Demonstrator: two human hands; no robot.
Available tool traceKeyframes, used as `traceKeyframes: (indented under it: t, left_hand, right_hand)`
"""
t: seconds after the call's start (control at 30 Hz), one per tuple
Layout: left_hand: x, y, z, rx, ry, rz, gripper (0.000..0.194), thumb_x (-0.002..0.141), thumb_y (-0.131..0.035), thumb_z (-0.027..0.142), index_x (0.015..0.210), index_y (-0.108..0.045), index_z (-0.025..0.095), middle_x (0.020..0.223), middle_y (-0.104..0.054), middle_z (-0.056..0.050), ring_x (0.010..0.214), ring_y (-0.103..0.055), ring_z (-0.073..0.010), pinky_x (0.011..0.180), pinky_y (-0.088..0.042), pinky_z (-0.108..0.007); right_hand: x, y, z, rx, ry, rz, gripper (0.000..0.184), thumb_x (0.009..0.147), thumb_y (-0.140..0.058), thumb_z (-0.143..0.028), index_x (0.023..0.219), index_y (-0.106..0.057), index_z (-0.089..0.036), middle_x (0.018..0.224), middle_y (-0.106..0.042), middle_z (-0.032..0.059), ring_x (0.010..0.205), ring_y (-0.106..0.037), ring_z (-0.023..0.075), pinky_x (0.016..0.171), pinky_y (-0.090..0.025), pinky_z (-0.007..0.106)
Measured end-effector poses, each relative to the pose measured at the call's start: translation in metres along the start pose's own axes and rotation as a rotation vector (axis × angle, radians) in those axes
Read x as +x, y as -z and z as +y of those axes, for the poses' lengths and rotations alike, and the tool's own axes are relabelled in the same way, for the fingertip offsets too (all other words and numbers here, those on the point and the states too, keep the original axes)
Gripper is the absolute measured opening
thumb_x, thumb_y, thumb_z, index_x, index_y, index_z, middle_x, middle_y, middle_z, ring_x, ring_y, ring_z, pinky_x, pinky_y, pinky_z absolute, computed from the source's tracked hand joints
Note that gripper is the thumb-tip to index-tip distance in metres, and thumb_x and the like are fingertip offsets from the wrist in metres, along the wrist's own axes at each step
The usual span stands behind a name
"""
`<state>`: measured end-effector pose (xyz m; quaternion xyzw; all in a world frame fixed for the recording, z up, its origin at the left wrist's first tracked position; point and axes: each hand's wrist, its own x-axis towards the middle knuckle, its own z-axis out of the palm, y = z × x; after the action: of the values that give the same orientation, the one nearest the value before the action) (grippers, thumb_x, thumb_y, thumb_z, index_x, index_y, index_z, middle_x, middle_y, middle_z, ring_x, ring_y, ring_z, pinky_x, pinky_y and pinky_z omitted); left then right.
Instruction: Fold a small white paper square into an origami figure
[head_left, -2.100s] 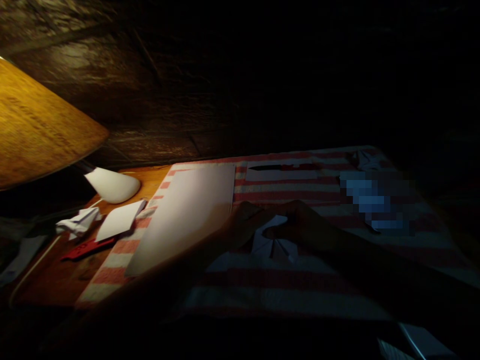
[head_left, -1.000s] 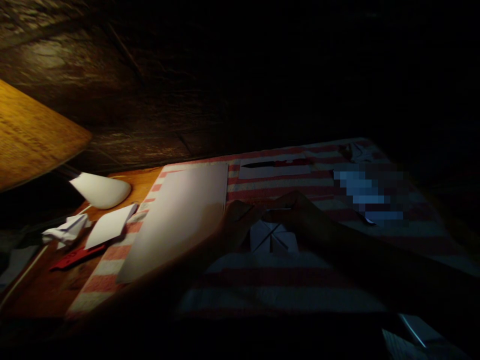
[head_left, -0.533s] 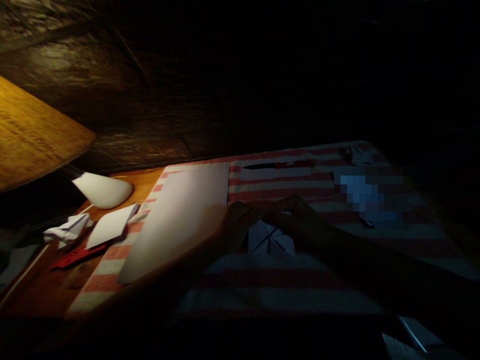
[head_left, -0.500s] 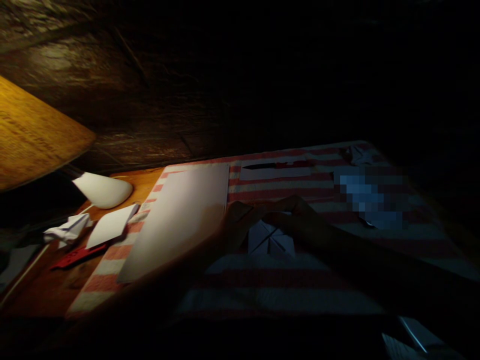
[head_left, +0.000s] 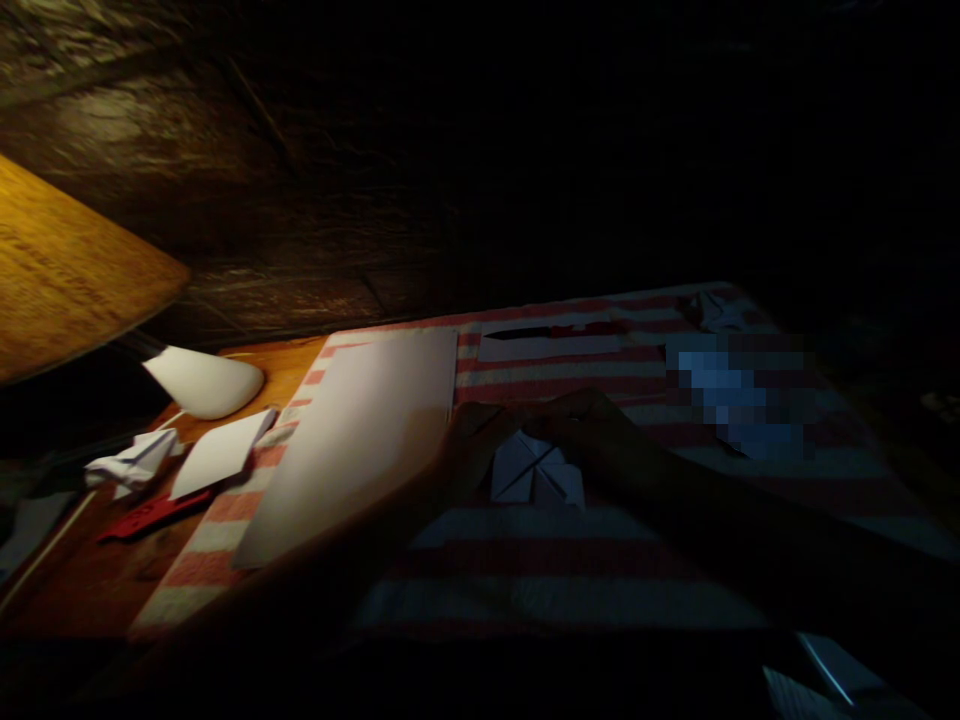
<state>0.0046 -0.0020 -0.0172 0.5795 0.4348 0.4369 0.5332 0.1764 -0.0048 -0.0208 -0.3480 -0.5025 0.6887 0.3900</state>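
Low light. Folded paper (head_left: 532, 478) lies mid-width on striped cloth (head_left: 570, 598), between its far and near edges. Left hand (head_left: 478, 438), right hand (head_left: 592, 432) at its far side; too dark to tell finger closure. Knife (head_left: 559, 331) by far edge.

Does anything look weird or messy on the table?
Two things look odd. The knife lies with its dark blade bare. And the lamp brightens the big white sheet, while the folded paper at the left hand and right hand is in shadow. I see no spill.
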Motion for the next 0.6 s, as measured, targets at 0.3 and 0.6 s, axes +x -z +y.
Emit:
traceKeyframes:
  t: [0.3, 0.6]
  left_hand:
    - [0.0004, 0.0057, -0.0064, 0.013, 0.039, -0.005, 0.057, 0.072, -0.076, 0.068, 0.055, -0.064, 0.015, 0.054, -0.056, 0.0, 0.05, -0.045, -0.0104, 0.043, -0.034, -0.021]
    - [-0.0006, 0.0021, -0.0058, -0.039, 0.012, 0.025, 0.056, 0.073, -0.077, 0.066, 0.053, -0.063, 0.015, 0.052, -0.054, 0.001, 0.053, -0.049, -0.0112, 0.047, -0.037, -0.022]
  right_hand:
    - [0.0001, 0.0013, -0.0002, -0.115, 0.074, -0.055, 0.022, 0.077, -0.082, -0.039, 0.086, -0.081, -0.019, 0.077, -0.073, 0.001, 0.064, -0.059, 0.0121, 0.063, -0.047, 0.027]
    - [0.0024, 0.0056, -0.0015, -0.161, 0.051, -0.101, 0.018, 0.075, -0.084, -0.032, 0.08, -0.078, -0.016, 0.078, -0.074, 0.002, 0.069, -0.063, 0.0146, 0.07, -0.051, 0.031]
